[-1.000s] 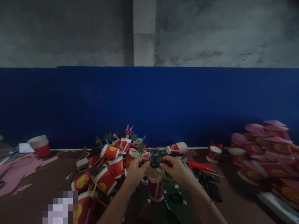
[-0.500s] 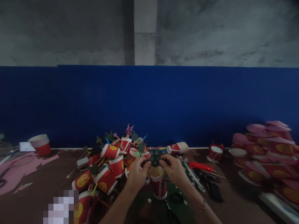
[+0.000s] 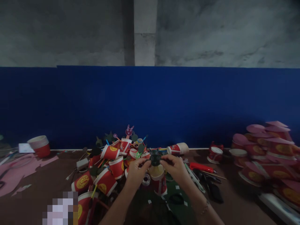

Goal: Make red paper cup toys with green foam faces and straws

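A small dark paper animal face [image 3: 155,160] with pointed ears is pinched between both hands. My left hand [image 3: 137,170] grips its left edge with thumb and fingertips, and my right hand [image 3: 174,167] grips its right edge the same way. Just below the face stands a red paper cup [image 3: 158,182] with a white rim, its opening partly hidden by the face. A roll of tape [image 3: 146,179] lies to the cup's left, and scissors [image 3: 169,207] rest in front of it on dark green paper [image 3: 159,214].
Red cups with paper figures [image 3: 110,151] are heaped at the left. Pink paper [image 3: 14,172] lies far left. To the right are a red-handled tool [image 3: 201,167], a black object [image 3: 215,191] and cups with pink discs [image 3: 278,142].
Both hands still hold the dark face over the cup, with only a slight shift. The tape roll beside the cup now shows more fully.
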A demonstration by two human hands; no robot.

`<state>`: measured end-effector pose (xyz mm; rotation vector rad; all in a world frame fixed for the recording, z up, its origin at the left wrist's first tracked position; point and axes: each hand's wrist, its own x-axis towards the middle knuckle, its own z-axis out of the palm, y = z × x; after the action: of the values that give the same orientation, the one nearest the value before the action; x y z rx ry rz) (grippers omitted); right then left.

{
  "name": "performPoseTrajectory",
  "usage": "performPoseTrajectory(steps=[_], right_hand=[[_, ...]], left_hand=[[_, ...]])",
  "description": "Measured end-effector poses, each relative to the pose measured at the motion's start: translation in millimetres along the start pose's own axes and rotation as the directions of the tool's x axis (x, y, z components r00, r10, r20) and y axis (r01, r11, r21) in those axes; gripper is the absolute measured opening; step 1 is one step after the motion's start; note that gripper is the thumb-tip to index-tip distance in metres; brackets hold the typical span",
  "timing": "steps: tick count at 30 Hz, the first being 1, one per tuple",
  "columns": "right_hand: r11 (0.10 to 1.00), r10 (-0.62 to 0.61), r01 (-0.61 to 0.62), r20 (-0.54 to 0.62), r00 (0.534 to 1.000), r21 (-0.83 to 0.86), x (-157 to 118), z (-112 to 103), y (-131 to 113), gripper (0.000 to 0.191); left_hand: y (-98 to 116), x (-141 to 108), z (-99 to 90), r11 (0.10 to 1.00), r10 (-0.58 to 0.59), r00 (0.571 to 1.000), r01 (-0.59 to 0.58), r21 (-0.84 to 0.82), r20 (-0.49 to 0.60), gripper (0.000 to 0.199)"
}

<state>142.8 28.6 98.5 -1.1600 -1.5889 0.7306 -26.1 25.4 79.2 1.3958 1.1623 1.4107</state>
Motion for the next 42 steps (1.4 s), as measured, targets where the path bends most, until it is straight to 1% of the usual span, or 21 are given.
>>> performPoseTrajectory(steps=[2,4,6,9,12,16,19,22,25,28,31,34,36,38,40,42], right_hand=[[0.997,0.029,-0.030,0.019,0.999,0.065,0,0,1,0.025],[0.993,0.023,-0.028,0.044,0.999,0.112,-1,2,2,0.029],[0.995,-0.006,0.001,0.048,0.999,0.101,-2,3,4,0.030],[0.998,-0.052,0.050,0.032,0.998,0.046,-5,5,4,0.025],[0.996,-0.071,0.069,0.038,0.997,0.063,-7,8,2,0.025],[0.993,-0.045,0.046,-0.008,0.999,0.105,-6,8,1,0.028],[0.994,-0.010,0.008,0.019,1.000,0.111,-4,7,0,0.031],[0.987,0.019,-0.027,0.052,0.998,0.161,-3,5,1,0.036],[0.979,0.027,-0.033,0.035,0.999,0.203,-2,4,2,0.039],[0.983,0.029,-0.034,0.030,0.999,0.181,0,3,5,0.034],[0.993,0.062,-0.069,0.077,0.995,0.093,0,3,5,0.028],[0.994,0.103,-0.107,0.120,0.987,0.023,-2,2,1,0.025],[0.998,0.063,-0.062,0.113,0.992,-0.014,-3,1,0,0.023],[0.998,-0.019,0.023,0.075,0.997,-0.061,-4,1,-1,0.020],[0.990,-0.095,0.098,0.036,0.995,-0.098,-5,3,0,0.020],[0.984,-0.139,0.139,0.011,0.990,-0.107,-6,5,1,0.021]], left_hand=[[1,-1,0.3,1.000,-0.012,1.000,0.012,0.006,0.014,0.023],[2,-3,0.5,1.000,-0.013,1.000,0.012,0.017,0.026,0.023],[3,-4,0.9,0.999,0.011,1.000,-0.012,0.035,0.020,0.024],[3,-6,2.2,0.998,0.055,0.998,-0.055,0.042,0.004,0.026],[3,-8,3.5,0.999,0.044,0.999,-0.044,-0.010,0.010,0.029],[0,-6,3.5,0.997,0.001,1.000,0.000,-0.077,0.017,0.033],[-2,-2,2.7,0.993,-0.040,0.999,0.041,-0.112,0.013,0.032],[-6,2,2.2,0.991,-0.041,0.999,0.037,-0.126,-0.027,0.030],[-10,4,1.9,0.988,-0.040,0.996,0.028,-0.153,-0.077,0.030],[-14,5,2.1,0.983,-0.051,0.996,0.039,-0.177,-0.067,0.030],[-14,4,2.8,0.979,-0.062,0.998,0.055,-0.196,-0.028,0.029],[-12,2,2.8,0.979,-0.067,0.997,0.072,-0.192,0.032,0.028],[-8,1,2.1,0.983,-0.066,0.995,0.077,-0.164,0.070,0.028],[-4,-2,1.2,0.993,-0.045,0.996,0.054,-0.108,0.077,0.027],[0,-5,1.0,0.999,0.000,0.999,0.002,-0.048,0.047,0.027],[3,-8,1.8,0.999,0.040,0.999,-0.039,-0.032,0.014,0.027]])
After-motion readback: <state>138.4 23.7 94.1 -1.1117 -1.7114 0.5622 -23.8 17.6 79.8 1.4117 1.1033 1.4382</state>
